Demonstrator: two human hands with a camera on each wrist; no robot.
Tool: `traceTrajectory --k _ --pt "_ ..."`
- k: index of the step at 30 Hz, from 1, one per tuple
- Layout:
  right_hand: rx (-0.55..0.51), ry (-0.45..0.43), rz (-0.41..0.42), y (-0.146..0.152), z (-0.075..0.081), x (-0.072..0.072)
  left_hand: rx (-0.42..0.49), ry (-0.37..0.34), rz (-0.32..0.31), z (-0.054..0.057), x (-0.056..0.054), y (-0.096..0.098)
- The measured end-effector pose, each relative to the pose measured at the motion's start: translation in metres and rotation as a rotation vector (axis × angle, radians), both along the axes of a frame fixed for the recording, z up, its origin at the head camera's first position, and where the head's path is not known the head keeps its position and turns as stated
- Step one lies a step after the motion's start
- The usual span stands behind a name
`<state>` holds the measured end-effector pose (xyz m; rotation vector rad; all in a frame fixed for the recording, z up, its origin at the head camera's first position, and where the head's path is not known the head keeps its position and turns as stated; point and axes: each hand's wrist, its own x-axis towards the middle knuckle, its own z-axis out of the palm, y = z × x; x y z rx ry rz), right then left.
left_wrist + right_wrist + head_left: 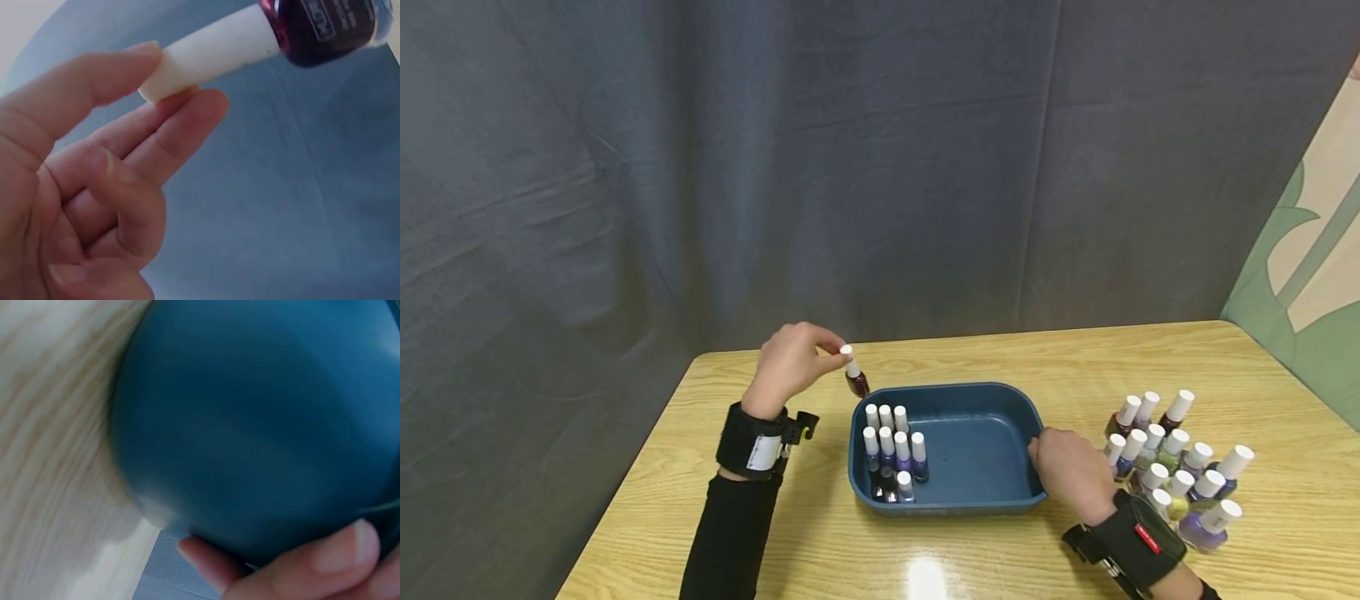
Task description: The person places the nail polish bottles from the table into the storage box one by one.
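I hold the dark red nail polish bottle (pixel 857 383) by its white cap, pinched in the fingertips of my left hand (pixel 793 362). The fingers sit at the closed top end of the cap, with the rest of the cap and all of the glass sticking out beyond them. My other fingers on that hand curl in toward the palm and hold nothing else. The bottle hangs tilted, cap up, at the back left corner of the blue tray (pixel 981 454); whether its base touches the rim I cannot tell. My right hand (pixel 1071 467) grips the tray's right end, fingers bent at the wall. In the tray's left part I see white-capped bottles (pixel 886 446): 3 caps at the back, 4 in the next row and 1 in front. More bottles (pixel 1171 450) stand in a cluster on the wooden table (pixel 820 517), just right of my right hand. As for writing, the red bottle carries pale print with a boxed word that seems to start with "KU", plus smaller lines I can't read. My right wrist strap (pixel 1138 542) has a red tag with white lettering too small to read; my left wrist strap (pixel 735 442) bears a white patch.
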<state>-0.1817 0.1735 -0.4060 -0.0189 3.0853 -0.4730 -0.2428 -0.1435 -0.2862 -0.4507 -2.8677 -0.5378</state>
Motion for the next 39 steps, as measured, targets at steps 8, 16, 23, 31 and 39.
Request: traceTrajectory --k 8,16,23,31,39 --pt "0.002 0.004 0.001 0.0 0.0 0.001 0.013 0.002 -0.13 0.003 0.003 0.041" --pt "-0.005 0.019 0.01 -0.001 0.0 0.001 -0.077 -0.013 -0.256 -0.003 0.006 0.07" --pt "-0.007 0.006 0.003 -0.003 0.001 0.002 -0.226 -0.061 -0.305 -0.018 0.005 0.084" --pt "-0.007 0.0 0.001 -0.003 0.001 0.002 -0.336 -0.096 -0.3 -0.032 0.003 0.087" --pt "-0.007 -0.024 -0.011 -0.003 0.001 0.001 -0.396 -0.084 -0.304 -0.042 -0.001 0.083"
